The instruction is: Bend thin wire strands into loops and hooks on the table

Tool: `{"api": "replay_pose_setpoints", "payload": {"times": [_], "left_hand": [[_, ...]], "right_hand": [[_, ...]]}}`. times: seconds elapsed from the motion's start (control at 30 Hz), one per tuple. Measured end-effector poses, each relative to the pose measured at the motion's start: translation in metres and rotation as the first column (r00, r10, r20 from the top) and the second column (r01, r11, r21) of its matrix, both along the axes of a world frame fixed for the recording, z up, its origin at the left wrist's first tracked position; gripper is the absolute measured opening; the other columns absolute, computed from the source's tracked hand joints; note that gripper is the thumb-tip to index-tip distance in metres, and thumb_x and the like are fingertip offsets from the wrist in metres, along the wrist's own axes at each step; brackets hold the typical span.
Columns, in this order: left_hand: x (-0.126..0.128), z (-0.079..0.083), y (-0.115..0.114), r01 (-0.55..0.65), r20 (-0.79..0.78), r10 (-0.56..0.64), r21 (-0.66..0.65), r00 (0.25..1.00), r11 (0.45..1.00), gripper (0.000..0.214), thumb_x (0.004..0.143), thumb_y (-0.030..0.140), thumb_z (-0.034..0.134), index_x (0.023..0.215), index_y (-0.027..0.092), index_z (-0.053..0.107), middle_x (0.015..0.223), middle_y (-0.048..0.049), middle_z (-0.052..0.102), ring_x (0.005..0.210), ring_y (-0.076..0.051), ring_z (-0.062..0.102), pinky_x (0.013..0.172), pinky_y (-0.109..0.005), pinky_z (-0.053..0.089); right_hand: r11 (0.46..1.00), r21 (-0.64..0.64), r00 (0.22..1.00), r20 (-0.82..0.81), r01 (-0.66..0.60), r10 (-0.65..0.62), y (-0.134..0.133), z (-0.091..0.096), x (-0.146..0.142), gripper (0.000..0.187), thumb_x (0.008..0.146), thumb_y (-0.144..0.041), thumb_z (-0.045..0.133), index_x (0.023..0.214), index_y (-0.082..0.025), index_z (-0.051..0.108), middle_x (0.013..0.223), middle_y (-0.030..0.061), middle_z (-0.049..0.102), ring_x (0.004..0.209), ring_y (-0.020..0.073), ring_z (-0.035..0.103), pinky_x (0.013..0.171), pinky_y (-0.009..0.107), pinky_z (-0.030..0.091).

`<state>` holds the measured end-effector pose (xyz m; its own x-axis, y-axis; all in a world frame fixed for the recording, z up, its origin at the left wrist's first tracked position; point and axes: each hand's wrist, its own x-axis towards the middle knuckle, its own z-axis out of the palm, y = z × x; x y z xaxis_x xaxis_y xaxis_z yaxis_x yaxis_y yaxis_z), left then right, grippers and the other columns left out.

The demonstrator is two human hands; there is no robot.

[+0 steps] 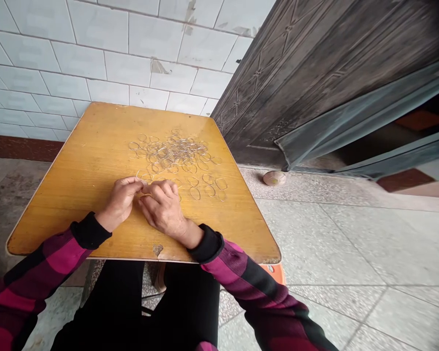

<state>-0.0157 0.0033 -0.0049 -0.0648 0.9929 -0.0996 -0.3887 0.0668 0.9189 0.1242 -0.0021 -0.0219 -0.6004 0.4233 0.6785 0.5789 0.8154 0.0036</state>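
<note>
Left hand (pixel 120 202), right hand (pixel 163 207): both curled, fingertips pinched together on one wire ring (pixel 143 194), just above the wooden worktop (pixel 73 204). Further wire rings (pixel 171 152): loose scattered heap, worktop centre, just beyond both hands.

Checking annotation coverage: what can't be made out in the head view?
- Whatever the left hand and right hand hold: hidden by the hands.
- Middle of the wire rings: overlapped, too small to count.
- Round object on the floor: too small to identify.
- Orange item: mostly hidden by the tabletop.
</note>
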Motion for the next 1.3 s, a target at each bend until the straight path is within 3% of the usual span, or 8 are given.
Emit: {"api": "replay_pose_setpoints", "payload": {"times": [0.13,0.27,0.43,0.57,0.7,0.8,0.97,1.3], "left_hand": [[-0.002,-0.002,0.004,-0.12,0.041,0.118,0.036,0.992,0.992,0.014,0.055,0.02,0.072,0.052,0.016,0.059,0.057,0.0023,0.052,0.059,-0.009,0.043,0.06,-0.025,0.033],[0.002,-0.005,0.007,-0.215,0.01,0.215,0.054,0.977,0.975,0.016,0.06,0.023,0.072,0.054,0.016,0.058,0.057,0.0029,0.051,0.06,-0.01,0.042,0.061,-0.025,0.033],[0.011,-0.012,0.009,-0.252,-0.018,0.256,0.128,0.966,0.959,0.011,0.063,0.022,0.069,0.057,0.017,0.062,0.059,0.0029,0.054,0.06,-0.009,0.044,0.06,-0.024,0.034],[0.014,-0.017,0.01,-0.254,-0.013,0.26,0.178,0.965,0.951,0.01,0.065,0.021,0.069,0.058,0.016,0.064,0.061,0.0027,0.056,0.061,-0.009,0.045,0.062,-0.023,0.035],[0.013,-0.019,0.012,-0.233,0.002,0.237,0.186,0.972,0.955,0.015,0.066,0.021,0.069,0.056,0.016,0.059,0.059,0.0034,0.053,0.059,-0.009,0.044,0.059,-0.023,0.034],[0.013,-0.019,0.012,-0.222,0.016,0.223,0.177,0.975,0.959,0.019,0.066,0.021,0.069,0.054,0.016,0.055,0.057,0.0038,0.05,0.058,-0.008,0.043,0.057,-0.022,0.034],[0.015,-0.016,0.01,-0.199,0.024,0.197,0.151,0.98,0.968,0.017,0.064,0.022,0.069,0.054,0.016,0.057,0.057,0.0038,0.051,0.057,-0.008,0.044,0.057,-0.022,0.035],[0.017,-0.015,0.009,-0.186,0.002,0.187,0.103,0.982,0.977,0.016,0.06,0.026,0.07,0.054,0.016,0.059,0.058,0.0027,0.054,0.058,-0.009,0.046,0.057,-0.022,0.035]], "right_hand": [[0.987,-0.11,0.988,-0.085,0.116,-0.125,0.0,0.005,-0.001,0.038,0.093,-0.045,0.049,0.112,-0.015,0.061,0.117,0.0146,0.059,0.109,0.0266,0.048,0.089,0.041,0.035],[0.942,-0.17,0.956,-0.001,0.29,-0.294,0.006,0.004,-0.008,0.066,0.091,-0.06,0.045,0.127,-0.005,0.049,0.116,0.0207,0.06,0.105,0.0289,0.054,0.086,0.04,0.037],[0.839,-0.236,0.869,0.196,0.491,-0.454,0.01,0.009,-0.02,0.059,0.095,-0.058,0.037,0.12,-0.006,0.051,0.082,0.0112,0.069,0.078,0.022,0.062,0.075,0.033,0.038],[0.765,-0.242,0.795,0.313,0.597,-0.521,0.008,0.018,-0.029,0.045,0.099,-0.048,0.031,0.105,-0.011,0.056,0.07,0.009,0.068,0.063,0.0181,0.063,0.063,0.028,0.037],[0.729,-0.256,0.761,0.367,0.635,-0.534,0.007,0.019,-0.034,0.047,0.099,-0.046,0.028,0.107,-0.009,0.056,0.071,0.0117,0.069,0.061,0.0185,0.065,0.055,0.025,0.038],[0.719,-0.266,0.752,0.402,0.642,-0.523,0.007,0.018,-0.035,0.052,0.1,-0.043,0.027,0.124,-0.004,0.052,0.072,0.0134,0.07,0.062,0.0209,0.067,0.053,0.026,0.041],[0.72,-0.291,0.759,0.427,0.63,-0.492,0.008,0.016,-0.036,0.065,0.099,-0.038,0.029,0.149,0.003,0.02,0.074,0.014,0.071,0.061,0.0227,0.068,0.052,0.029,0.047],[0.731,-0.3,0.769,0.439,0.613,-0.465,0.005,0.018,-0.036,0.071,0.098,-0.031,0.031,0.151,0.005,0.002,0.071,0.0141,0.069,0.06,0.0227,0.067,0.053,0.031,0.05]]}}
